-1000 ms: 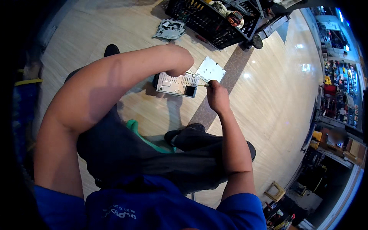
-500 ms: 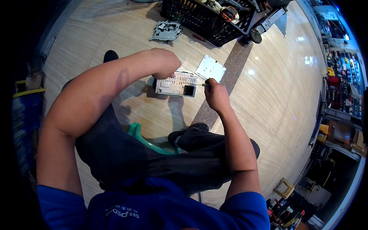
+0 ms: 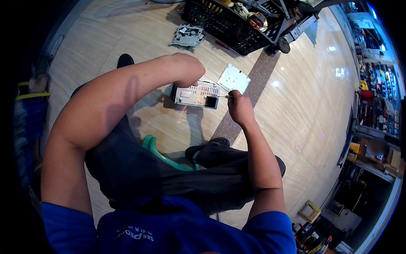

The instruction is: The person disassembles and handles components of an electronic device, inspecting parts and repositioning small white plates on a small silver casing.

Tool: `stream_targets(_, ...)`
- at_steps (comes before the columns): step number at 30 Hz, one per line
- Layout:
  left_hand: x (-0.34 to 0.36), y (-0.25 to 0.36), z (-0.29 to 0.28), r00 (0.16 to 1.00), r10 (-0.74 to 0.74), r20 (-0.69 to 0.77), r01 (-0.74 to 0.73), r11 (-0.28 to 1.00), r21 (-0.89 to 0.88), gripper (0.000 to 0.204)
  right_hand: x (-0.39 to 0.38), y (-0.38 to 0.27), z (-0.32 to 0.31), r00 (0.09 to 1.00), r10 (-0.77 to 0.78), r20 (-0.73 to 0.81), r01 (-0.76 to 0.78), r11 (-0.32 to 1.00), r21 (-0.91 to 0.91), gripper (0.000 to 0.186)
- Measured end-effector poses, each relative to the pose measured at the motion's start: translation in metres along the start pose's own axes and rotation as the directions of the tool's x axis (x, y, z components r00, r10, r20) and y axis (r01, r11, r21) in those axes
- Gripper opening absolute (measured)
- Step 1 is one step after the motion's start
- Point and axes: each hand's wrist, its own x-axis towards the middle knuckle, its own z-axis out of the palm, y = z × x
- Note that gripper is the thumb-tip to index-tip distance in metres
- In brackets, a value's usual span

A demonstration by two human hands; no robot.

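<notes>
On the floor in front of me lies a silver metal device case [image 3: 196, 95] with rows of slots and a dark square opening at its near right corner. My left hand [image 3: 190, 72] grips its far edge from above, the thumb on the top face; the other fingers are mostly hidden. In my right hand [image 3: 240, 106], closed, is a screwdriver [image 3: 229, 96] with a dark handle. Its thin shaft points left, the tip at the case's right side; whether it touches a screw is too small to tell. A flat, pale metal cover plate [image 3: 234, 78] lies just beyond the screwdriver.
A metal mechanism part [image 3: 187, 35] sits on the floor farther off. Beyond it stands a black plastic crate [image 3: 228, 27] filled with tools and cables. A green plastic stool [image 3: 163, 157] shows by my legs. Stocked shelves [image 3: 380, 93] line the right side.
The whole view has shifted slightly, so things appear a little lower and to the right. Both hands keep their grips, and the screwdriver stays at the case's right side.
</notes>
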Motion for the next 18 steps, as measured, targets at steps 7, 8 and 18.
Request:
stream_targets(7, 0.0001, 0.0020, -0.0014, 1.000, -0.009, 0.012, 0.009, 1.000, 0.005, 0.028, 0.0002, 0.0003, -0.0007, 0.999, -0.029, 0.024, 0.030, 0.999, -0.044, 0.017)
stream_targets(8, 0.0003, 0.0014, -0.0009, 1.000, -0.010, 0.012, 0.010, 1.000, 0.003, 0.028, 0.0003, -0.0006, -0.0005, 0.999, -0.030, 0.026, 0.031, 0.999, -0.045, 0.017)
stream_targets(18, -0.0006, 0.0027, -0.0022, 1.000, -0.020, 0.019, 0.020, 1.000, 0.007, 0.029, 0.0004, -0.0013, -0.0006, 1.000, -0.011, 0.022, 0.012, 0.998, -0.063, 0.016)
